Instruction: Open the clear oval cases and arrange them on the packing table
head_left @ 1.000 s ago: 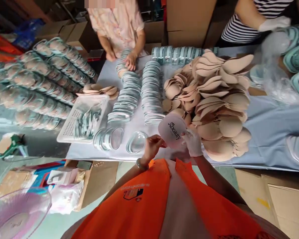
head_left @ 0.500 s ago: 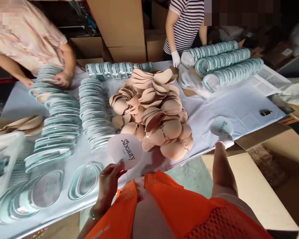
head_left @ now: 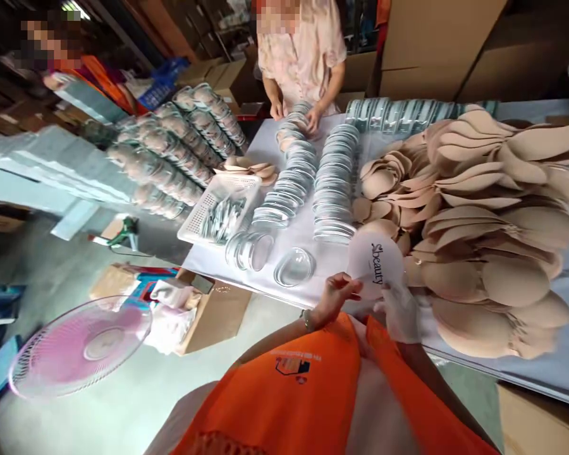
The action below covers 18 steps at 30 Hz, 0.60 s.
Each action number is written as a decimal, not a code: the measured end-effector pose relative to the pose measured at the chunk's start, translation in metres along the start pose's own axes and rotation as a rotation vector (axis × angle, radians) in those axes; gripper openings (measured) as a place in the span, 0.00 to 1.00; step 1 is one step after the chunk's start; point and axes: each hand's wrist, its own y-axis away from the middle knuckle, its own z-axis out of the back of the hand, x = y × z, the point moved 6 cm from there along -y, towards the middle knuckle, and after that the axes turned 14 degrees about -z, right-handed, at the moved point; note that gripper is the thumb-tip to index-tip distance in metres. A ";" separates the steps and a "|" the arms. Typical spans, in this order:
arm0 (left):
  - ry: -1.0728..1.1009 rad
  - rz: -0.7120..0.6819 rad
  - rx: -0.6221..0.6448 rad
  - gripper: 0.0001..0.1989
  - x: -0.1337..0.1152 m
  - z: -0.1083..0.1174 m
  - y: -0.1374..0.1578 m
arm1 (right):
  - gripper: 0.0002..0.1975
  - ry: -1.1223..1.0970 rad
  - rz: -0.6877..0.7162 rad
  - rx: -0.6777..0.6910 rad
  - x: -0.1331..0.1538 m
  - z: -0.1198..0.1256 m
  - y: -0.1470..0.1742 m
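A round translucent film (head_left: 374, 256) printed "beauty" is held upright in front of me above the table's near edge. My left hand (head_left: 336, 296), bare with a bracelet at the wrist, pinches its lower left edge. On the lower right, my right hand (head_left: 401, 316) in a white glove grips the same film, thumb in front. Whether a second film lies behind it, I cannot tell. Just right of my hands is a big heap of beige bra cups (head_left: 478, 278). A few clear oval cases (head_left: 294, 266) lie left of my hands.
Rows of nested clear cases (head_left: 334, 183) run along the table (head_left: 260, 284). A white basket (head_left: 189, 221) of small packets stands at its left edge. Across the table, a person (head_left: 303, 57) handles cases. On the floor side are a pink fan (head_left: 80, 347) and a carton (head_left: 218, 316).
The view has swung left. My gloved right hand, earlier far off at the right with another printed film, has come to my left hand, and both now meet at one film.
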 end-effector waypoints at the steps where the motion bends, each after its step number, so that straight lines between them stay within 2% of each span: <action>1: -0.090 -0.064 0.043 0.26 -0.006 0.019 -0.006 | 0.28 -0.020 -0.036 -0.004 -0.003 -0.018 -0.002; 2: -0.225 -0.128 0.049 0.25 -0.013 0.044 -0.014 | 0.26 -0.009 -0.041 -0.018 -0.003 -0.027 -0.005; 4: -0.576 -0.197 -0.048 0.33 -0.026 0.107 -0.034 | 0.25 0.068 -0.017 -0.036 0.002 -0.031 -0.014; 6: -0.843 -0.064 -0.188 0.42 -0.026 0.172 -0.055 | 0.25 0.145 -0.024 -0.011 0.005 -0.030 -0.021; 8: -0.845 0.100 -0.209 0.41 -0.011 0.217 -0.073 | 0.27 0.170 -0.058 0.005 0.004 -0.034 -0.021; 10: -0.734 0.168 -0.174 0.32 0.007 0.238 -0.083 | 0.27 0.199 -0.085 -0.015 0.000 -0.048 -0.015; 13: -0.579 0.164 -0.134 0.22 0.023 0.244 -0.085 | 0.23 0.257 -0.071 -0.101 -0.007 -0.078 0.000; 16: -0.411 0.170 -0.137 0.23 0.025 0.251 -0.079 | 0.20 0.248 -0.053 -0.167 -0.004 -0.105 0.017; 18: -0.254 0.177 -0.151 0.26 0.019 0.260 -0.077 | 0.20 0.229 -0.017 -0.177 0.009 -0.118 0.033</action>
